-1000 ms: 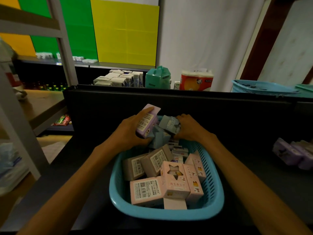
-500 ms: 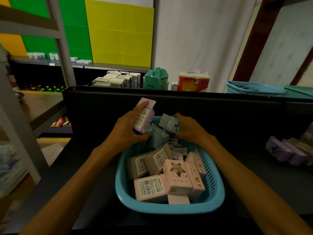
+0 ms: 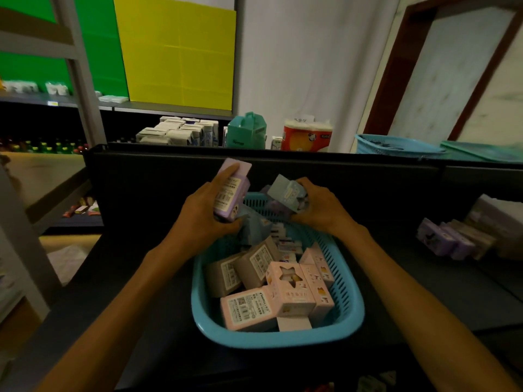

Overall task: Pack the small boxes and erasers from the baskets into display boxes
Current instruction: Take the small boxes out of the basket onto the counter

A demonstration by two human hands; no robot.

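A light blue plastic basket [image 3: 349, 315] sits on the dark table, filled with several small pink, grey and blue boxes. My left hand [image 3: 203, 213] grips a purple box [image 3: 232, 190] and holds it tilted above the basket's far left corner. My right hand [image 3: 319, 205] grips a grey-blue box [image 3: 285, 190] over the basket's far edge, with more purple boxes bunched under its fingers. A pink box with a star cut-out [image 3: 288, 287] lies near the basket's front.
A row of purple boxes [image 3: 444, 241] lies on the table at right. A dark partition [image 3: 368, 176] runs behind the basket. Beyond it stand a teal carton [image 3: 246, 131], a paper roll pack [image 3: 307, 135] and another blue basket [image 3: 396, 144]. A metal shelf frame [image 3: 82, 80] stands at left.
Both hands have lifted slightly with their boxes above the basket's far end. My view has turned a little to the right.
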